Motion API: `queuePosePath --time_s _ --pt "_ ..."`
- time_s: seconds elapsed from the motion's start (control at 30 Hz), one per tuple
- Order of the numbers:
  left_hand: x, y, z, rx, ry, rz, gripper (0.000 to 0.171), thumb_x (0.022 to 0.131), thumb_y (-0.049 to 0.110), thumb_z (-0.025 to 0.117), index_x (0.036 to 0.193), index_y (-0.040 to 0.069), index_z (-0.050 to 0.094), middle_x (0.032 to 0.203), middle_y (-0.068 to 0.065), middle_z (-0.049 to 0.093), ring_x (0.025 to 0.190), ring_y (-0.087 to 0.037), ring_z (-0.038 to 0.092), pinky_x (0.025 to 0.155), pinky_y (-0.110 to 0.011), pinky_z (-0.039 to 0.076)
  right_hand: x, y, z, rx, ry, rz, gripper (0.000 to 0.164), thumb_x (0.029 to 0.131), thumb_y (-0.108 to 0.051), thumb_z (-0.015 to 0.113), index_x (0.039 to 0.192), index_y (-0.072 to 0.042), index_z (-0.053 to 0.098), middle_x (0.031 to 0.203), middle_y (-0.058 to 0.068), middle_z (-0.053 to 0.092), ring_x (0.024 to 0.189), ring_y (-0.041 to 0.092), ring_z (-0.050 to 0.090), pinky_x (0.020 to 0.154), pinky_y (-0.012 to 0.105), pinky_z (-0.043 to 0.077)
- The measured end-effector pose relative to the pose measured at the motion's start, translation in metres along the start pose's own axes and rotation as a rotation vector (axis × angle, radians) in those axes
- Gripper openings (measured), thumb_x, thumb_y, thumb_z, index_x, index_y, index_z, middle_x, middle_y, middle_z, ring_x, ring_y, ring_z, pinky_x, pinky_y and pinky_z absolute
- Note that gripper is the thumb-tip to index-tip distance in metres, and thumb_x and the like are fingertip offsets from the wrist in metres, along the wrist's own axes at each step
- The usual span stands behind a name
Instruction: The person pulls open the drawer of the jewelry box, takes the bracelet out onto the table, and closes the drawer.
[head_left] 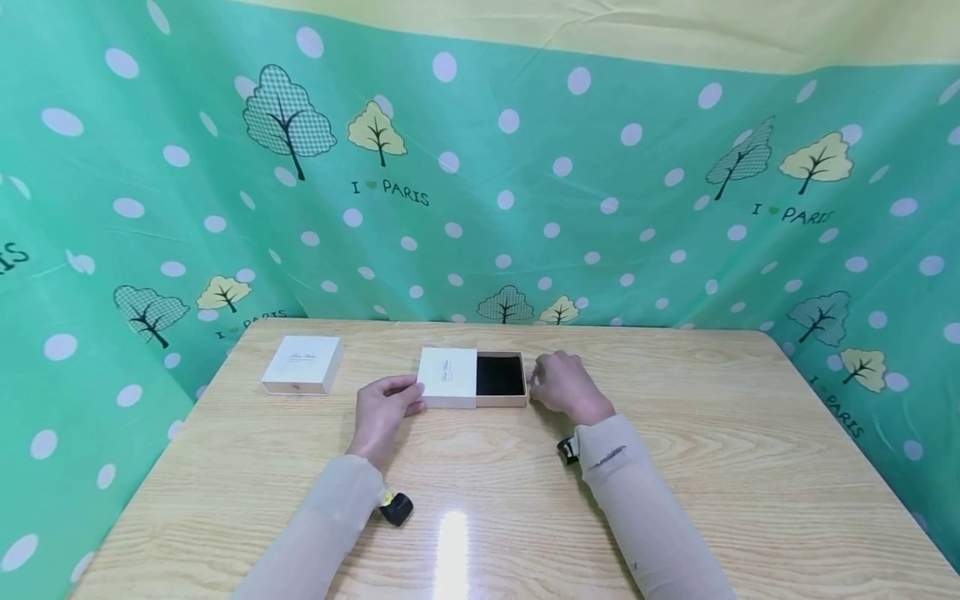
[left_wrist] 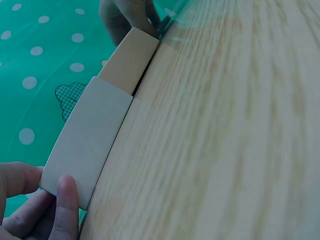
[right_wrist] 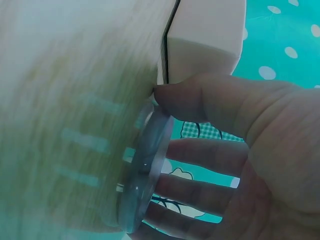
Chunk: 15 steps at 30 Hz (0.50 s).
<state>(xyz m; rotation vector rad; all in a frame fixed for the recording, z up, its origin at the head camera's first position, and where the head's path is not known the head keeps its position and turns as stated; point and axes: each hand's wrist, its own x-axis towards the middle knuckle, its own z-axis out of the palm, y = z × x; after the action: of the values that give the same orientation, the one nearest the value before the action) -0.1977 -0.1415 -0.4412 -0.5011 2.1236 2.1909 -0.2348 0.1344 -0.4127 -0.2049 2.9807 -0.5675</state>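
A white box sleeve [head_left: 447, 377] with small print lies on the table, its tan drawer [head_left: 502, 401] slid partly out to the right. Black lining [head_left: 500, 376] shows inside the drawer. My left hand [head_left: 382, 408] grips the sleeve's left end, thumb on the near side in the left wrist view. Just beyond the drawer's right end is my right hand [head_left: 566, 385]. In the right wrist view its thumb and fingers hold a translucent greyish bangle [right_wrist: 145, 167], seen nearly edge-on at the table surface. From the head, the hand mostly hides this bangle.
A second white box [head_left: 303, 364], closed, stands at the table's far left. The wooden table [head_left: 480, 483] ends at a green dotted curtain [head_left: 525, 208] behind the boxes. Black wrist cameras [head_left: 397, 508] are strapped under both sleeves.
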Motion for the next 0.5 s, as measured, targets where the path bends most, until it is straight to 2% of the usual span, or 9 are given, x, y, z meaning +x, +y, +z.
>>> queuePosePath --time_s 0.13,0.33,0.5 --pt "-0.0003 0.0001 0.0002 -0.001 0.004 0.000 0.027 0.088 0.005 0.068 0.114 0.000 0.065 0.112 -0.016 0.057 0.080 -0.019 0.069 0.079 -0.029 0.057 0.0003 -0.0007 0.0007 -0.001 -0.009 0.002 0.011 0.080 -0.014 0.071 0.090 -0.010 0.067 0.084 0.002 0.059 0.080 0.024 0.051 0.069 0.034 0.045" --pt "0.0007 0.0004 -0.0006 0.014 0.003 -0.007 0.027 0.088 0.007 0.069 0.113 0.002 0.065 0.111 -0.014 0.057 0.082 -0.019 0.068 0.079 -0.027 0.056 0.0002 -0.0027 -0.0013 -0.020 -0.019 0.012 0.010 0.083 -0.016 0.071 0.091 -0.011 0.068 0.087 0.003 0.059 0.083 0.025 0.050 0.073 0.036 0.044" --pt "0.0001 0.0006 -0.0010 0.013 0.000 -0.007 0.027 0.087 0.007 0.069 0.114 0.001 0.065 0.112 -0.015 0.057 0.083 -0.020 0.068 0.079 -0.027 0.056 -0.0001 -0.0029 -0.0015 -0.037 -0.025 0.006 0.009 0.085 -0.017 0.069 0.091 -0.010 0.067 0.087 0.004 0.060 0.080 0.024 0.051 0.070 0.034 0.045"
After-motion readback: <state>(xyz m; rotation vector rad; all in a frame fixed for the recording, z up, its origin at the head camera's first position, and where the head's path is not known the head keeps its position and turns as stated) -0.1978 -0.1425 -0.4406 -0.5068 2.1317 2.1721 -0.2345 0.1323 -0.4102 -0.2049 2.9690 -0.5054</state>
